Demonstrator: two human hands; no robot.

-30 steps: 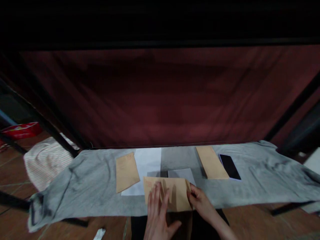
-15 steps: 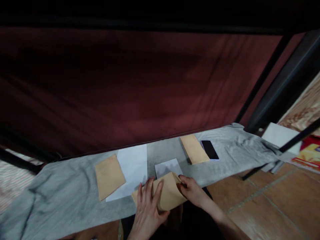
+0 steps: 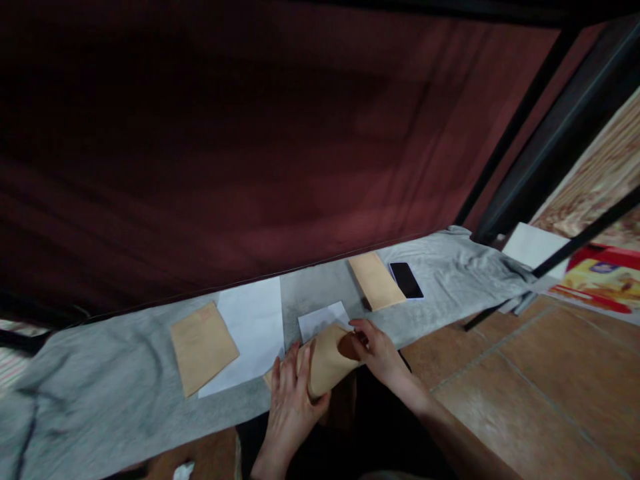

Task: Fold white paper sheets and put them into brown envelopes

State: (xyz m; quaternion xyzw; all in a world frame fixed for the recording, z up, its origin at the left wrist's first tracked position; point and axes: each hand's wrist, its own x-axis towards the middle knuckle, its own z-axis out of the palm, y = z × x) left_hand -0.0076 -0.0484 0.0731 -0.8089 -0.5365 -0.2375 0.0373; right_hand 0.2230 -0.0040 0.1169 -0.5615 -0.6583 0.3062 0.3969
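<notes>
A brown paper envelope (image 3: 327,363) lies at the near edge of a grey cloth-covered table (image 3: 100,393). My left hand (image 3: 290,403) grips its left part, fingers curled over it. My right hand (image 3: 377,350) pinches the mouth of the envelope at its right end, holding it open so the dark inside shows. Just behind the envelope lies a small folded white sheet (image 3: 320,317).
A second brown envelope (image 3: 203,347) rests on a large white sheet (image 3: 250,330) to the left. A stack of brown envelopes (image 3: 375,281) and a black phone (image 3: 406,280) lie to the right. A dark red curtain hangs behind. Tiled floor and a red-yellow box (image 3: 600,280) are at right.
The view swung right and tilted. The envelope went from lying flat under both hands to being lifted and bowed, with its right end pulled open by my right hand.
</notes>
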